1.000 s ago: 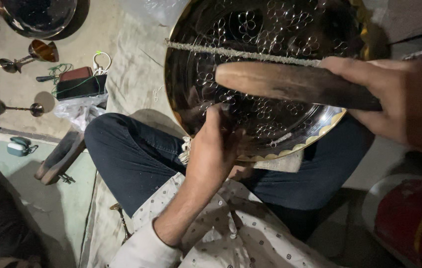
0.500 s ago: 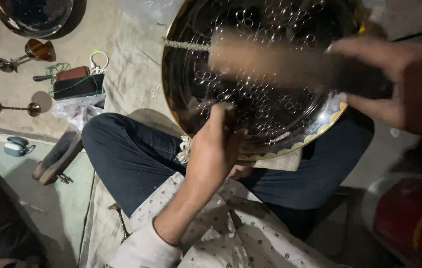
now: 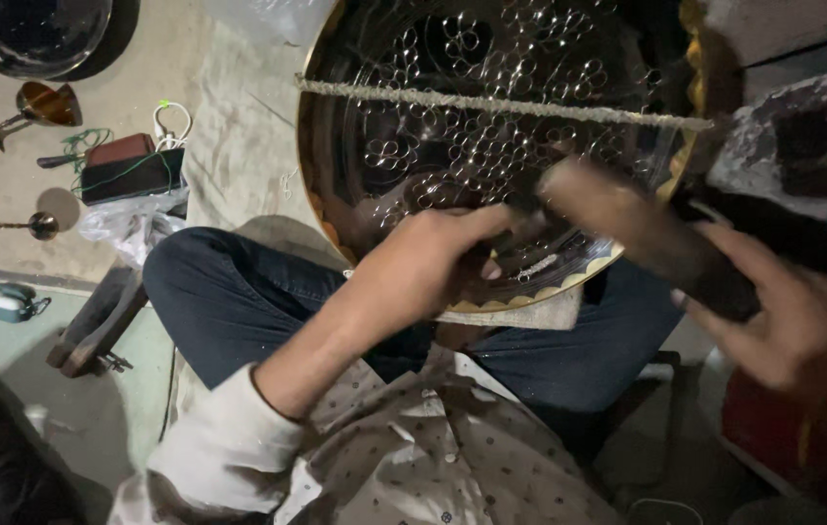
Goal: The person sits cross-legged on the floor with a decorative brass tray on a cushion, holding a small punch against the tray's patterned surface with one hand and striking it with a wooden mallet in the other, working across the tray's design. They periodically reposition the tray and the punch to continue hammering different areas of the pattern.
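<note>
Large engraved brass tray [image 3: 413,126] fills upper centre of frame, propped on lap. Left hand [image 3: 433,262] at centre clenches a small tool, hidden in the fist, against tray's face. Right hand [image 3: 783,311], lower right, grips blurred wooden mallet [image 3: 627,228]; cord [image 3: 491,105] crosses tray

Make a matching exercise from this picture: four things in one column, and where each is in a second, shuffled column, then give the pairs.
Things:
1. round metal tray
2. wooden mallet
3. cord
4. left hand

Places:
A. stretched straight across the tray's face
B. gripped in the right hand, blurred
C. pressed against the tray's lower part, fingers pinched on something too small to tell
D. propped over the seated person's lap

Pairs: 1-D, 2-B, 3-A, 4-C
</note>
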